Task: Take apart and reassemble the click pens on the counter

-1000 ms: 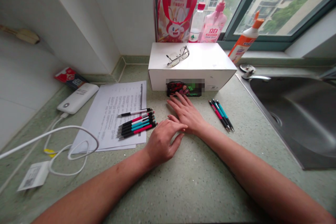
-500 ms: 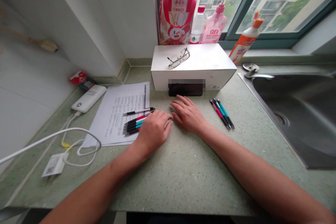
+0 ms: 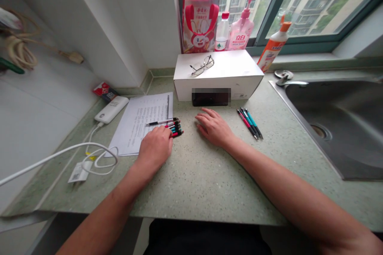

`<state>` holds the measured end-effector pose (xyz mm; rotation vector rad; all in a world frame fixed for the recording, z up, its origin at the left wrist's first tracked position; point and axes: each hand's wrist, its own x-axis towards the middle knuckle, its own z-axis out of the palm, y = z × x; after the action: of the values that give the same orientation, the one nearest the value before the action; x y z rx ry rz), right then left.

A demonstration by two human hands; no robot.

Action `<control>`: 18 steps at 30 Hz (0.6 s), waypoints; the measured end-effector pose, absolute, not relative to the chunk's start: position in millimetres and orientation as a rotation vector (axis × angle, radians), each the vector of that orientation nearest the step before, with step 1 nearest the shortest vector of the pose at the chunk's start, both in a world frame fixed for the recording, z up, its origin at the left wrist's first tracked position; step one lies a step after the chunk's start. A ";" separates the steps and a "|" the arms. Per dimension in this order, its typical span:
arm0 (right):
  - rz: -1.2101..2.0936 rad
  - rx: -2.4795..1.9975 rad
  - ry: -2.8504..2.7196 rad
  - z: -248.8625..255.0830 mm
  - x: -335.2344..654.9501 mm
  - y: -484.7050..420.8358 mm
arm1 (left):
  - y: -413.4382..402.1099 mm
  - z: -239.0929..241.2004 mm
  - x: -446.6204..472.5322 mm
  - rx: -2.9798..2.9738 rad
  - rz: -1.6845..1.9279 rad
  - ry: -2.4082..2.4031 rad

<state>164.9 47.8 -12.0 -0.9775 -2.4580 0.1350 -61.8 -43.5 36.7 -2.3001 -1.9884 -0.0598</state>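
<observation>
Cable [image 3: 60, 155]: white, looping over the desk [image 3: 209, 183] far out to the left of the left hand, with a small white tagged block at its end.
Power bank [image 3: 111, 109]: white, up and to the left of the left hand, the cable running into it.
Red packet [image 3: 104, 91]: tucked at the wall, just beyond the power bank.
Paper sheets [image 3: 140, 123]: printed pages lying flat, their right edge under the left hand's knuckles.
Left hand [image 3: 155, 149]: palm down, fingers curled over the near ends of the pen bunch; whether it actually grips them, I cannot tell, as the fingertips are hidden.
Pen bunch [image 3: 175, 127]: black pens with red and teal grips, tips poking out just past the left hand's fingers, on the edge of the paper.
Single pen [image 3: 161, 122]: black and white, lying across the paper right beyond the bunch, apart from the hand.
Right hand [image 3: 214, 127]: open and flat on the desk, fingers spread, holding nothing; it sits just right of the pen bunch without touching it.
Phone [image 3: 211, 99]: dark, propped against the box front, just beyond the right hand's fingertips.
White box [image 3: 221, 75]: behind the phone, glasses [image 3: 203, 65] resting on its lid.
Second pen group [image 3: 249, 122]: red and teal pens, lying to the right of the right hand, near but apart.
Sink [image 3: 338, 127]: steel, far right of both hands.
</observation>
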 end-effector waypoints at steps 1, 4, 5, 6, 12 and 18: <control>0.134 -0.984 -2.450 -12.8 164.9 46.7 | -43.7 35.3 -62.0 -2.299 -0.059 -1.976; 0.137 -1.004 -2.434 -14.9 165.0 42.6 | -43.3 31.3 -62.8 -2.298 -0.085 -1.947; 0.137 -1.009 -2.431 -15.3 165.0 41.2 | -43.0 30.3 -62.9 -2.290 -0.100 -1.951; 0.134 -1.013 -2.428 -15.5 165.1 40.0 | -42.7 29.5 -62.9 -2.278 -0.112 -1.959; 0.117 -1.017 -2.402 -15.2 166.3 35.0 | -40.4 29.4 -63.6 -2.249 -0.056 -1.973; 0.153 -0.998 -2.410 -14.8 169.1 24.1 | -35.9 31.1 -64.5 -2.309 -0.020 -1.931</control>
<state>169.1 24.1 -14.8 -0.9980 -2.4096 0.1531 -64.5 -35.9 31.1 -2.3091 -1.9308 -0.0196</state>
